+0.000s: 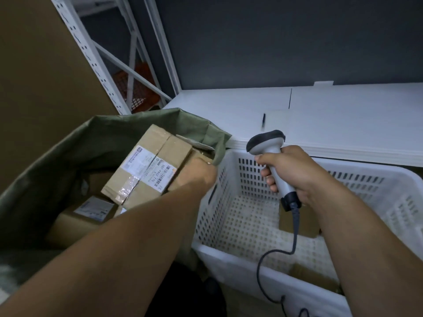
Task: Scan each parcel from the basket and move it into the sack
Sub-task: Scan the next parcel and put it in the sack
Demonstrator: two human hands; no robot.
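My left hand [196, 173] holds a brown cardboard parcel [146, 167] with white barcode labels over the open mouth of the green sack [45, 161]; the fingers are hidden behind the box. More parcels [91, 210] lie lower inside the sack. My right hand [290, 170] grips the handle of a grey corded barcode scanner [267, 145] above the white plastic basket [229, 179]. In the basket a small brown parcel [304, 223] lies under my right wrist, and another parcel [313, 277] shows at the near edge.
A white table surface [343, 115] runs behind the basket, with a small dark pen-like object [263, 120] on it. White metal shelving [128, 65] stands at the back left beside a large brown board [34, 76]. The scanner cable [263, 271] hangs over the basket's front wall.
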